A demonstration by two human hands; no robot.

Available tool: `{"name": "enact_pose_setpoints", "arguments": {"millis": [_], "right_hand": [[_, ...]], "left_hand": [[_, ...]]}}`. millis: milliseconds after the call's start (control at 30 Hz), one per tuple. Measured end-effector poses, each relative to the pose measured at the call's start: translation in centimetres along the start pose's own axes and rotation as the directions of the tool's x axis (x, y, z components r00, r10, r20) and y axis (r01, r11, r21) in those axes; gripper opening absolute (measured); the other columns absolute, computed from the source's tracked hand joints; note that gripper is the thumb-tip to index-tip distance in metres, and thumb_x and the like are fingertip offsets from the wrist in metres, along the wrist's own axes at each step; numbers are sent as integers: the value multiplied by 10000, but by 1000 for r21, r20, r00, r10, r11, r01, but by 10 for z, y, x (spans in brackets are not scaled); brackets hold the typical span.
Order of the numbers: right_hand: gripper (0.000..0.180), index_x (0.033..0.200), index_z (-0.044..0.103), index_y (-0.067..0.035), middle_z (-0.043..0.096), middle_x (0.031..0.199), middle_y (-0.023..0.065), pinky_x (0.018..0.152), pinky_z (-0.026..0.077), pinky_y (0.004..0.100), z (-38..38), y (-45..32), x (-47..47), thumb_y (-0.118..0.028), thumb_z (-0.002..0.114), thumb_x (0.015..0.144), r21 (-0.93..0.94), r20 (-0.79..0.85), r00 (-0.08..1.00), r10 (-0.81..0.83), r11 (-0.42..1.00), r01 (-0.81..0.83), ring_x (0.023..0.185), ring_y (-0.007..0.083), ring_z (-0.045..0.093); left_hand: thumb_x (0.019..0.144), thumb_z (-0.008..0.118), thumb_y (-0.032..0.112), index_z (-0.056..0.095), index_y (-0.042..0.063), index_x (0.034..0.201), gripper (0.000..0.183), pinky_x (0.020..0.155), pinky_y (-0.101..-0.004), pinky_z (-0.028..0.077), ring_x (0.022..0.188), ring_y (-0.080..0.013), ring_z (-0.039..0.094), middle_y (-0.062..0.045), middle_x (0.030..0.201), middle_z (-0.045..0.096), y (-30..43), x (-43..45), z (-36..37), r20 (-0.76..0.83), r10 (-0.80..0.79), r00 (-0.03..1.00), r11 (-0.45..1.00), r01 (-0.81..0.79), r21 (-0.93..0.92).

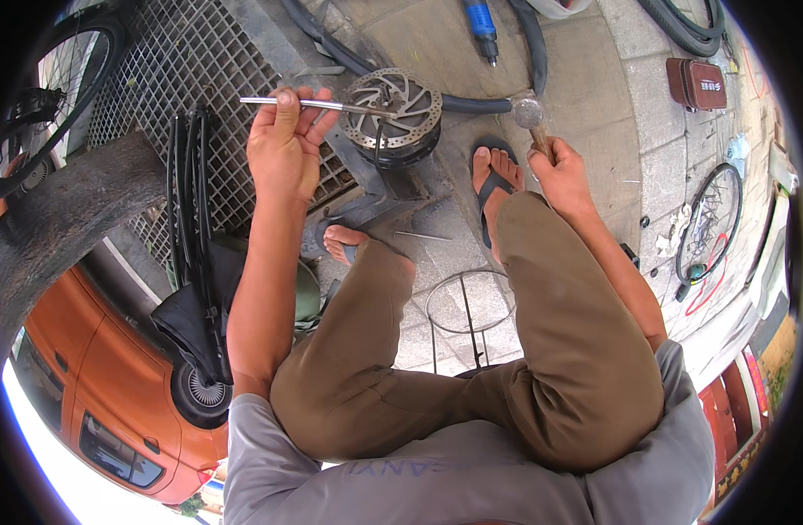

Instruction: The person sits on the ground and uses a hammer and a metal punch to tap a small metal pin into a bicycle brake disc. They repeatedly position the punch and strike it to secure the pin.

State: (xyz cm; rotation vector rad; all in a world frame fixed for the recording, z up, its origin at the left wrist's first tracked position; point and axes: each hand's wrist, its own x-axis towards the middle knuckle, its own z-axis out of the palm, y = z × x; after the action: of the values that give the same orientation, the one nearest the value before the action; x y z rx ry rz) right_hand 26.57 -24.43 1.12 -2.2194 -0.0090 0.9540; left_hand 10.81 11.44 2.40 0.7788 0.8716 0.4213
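Observation:
My left hand (pixel 286 147) holds a slim metal rod (pixel 322 105), bright along most of its length and brown at the far end. That brown end reaches over the middle of a brake disc (pixel 418 98) with many small holes. Under the disc is a dark wheel hub (pixel 411 152), probably a hub motor, with a black cable (pixel 379 141) running down from its centre. My right hand (pixel 562 174) grips the wooden handle of a hammer (pixel 528 111). The hammer's metal head is up, right of the hub and apart from the rod.
A blue power tool (pixel 481 29) and a black tube (pixel 477 105) lie beyond the hub. Metal grating (pixel 230 59) and a tree trunk (pixel 79 190) are at left. A thin rod (pixel 422 235) lies between my feet. Rightward are a brown case (pixel 696 84) and a tyre (pixel 736 187).

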Motion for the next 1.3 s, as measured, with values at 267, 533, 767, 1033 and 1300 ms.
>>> {"name": "enact_pose_setpoints", "arguments": {"millis": [267,533,767,1033,1300], "right_hand": [[369,1095,682,76,716,909,149,785,535,363,-1,7,2,-237,661,901,10,-3,1000,15,1000,-15,848,193,654],[394,1108,690,63,721,911,172,791,543,371,1,9,3,-264,659,892,-44,-19,1000,-21,999,20,841,217,669],[303,1073,685,41,658,857,65,729,499,317,2,19,4,-225,655,932,-10,-17,999,-49,999,49,792,132,584],[336,1005,670,67,683,821,155,732,530,374,0,13,3,-247,642,887,-35,-1,1000,-7,999,7,781,191,628],[326,1002,666,67,682,824,155,731,528,369,0,11,2,-237,644,885,-5,11,1000,-14,1000,14,781,187,623]], "left_hand": [[1070,626,209,625,50,1108,163,868,-429,677,1070,-252,748,-76,1091,719,-3,-4,-26,-21,-74,997,990,71,-124],[1067,633,199,628,58,1111,148,868,-440,677,1065,-265,754,-84,1077,730,-3,-7,-25,-25,-53,998,993,50,-105],[1059,646,172,628,49,1129,143,868,-446,678,1065,-288,754,-106,1082,728,-1,-9,-16,-5,1,1000,997,-1,-79],[1056,646,98,635,-36,1192,191,908,-371,643,1083,-259,741,-142,1102,740,1,-26,37,145,223,964,935,-254,249],[1069,624,95,659,-32,1212,195,893,-277,570,1015,-147,720,-85,1062,764,-11,-10,53,323,226,919,751,-376,543]]}}
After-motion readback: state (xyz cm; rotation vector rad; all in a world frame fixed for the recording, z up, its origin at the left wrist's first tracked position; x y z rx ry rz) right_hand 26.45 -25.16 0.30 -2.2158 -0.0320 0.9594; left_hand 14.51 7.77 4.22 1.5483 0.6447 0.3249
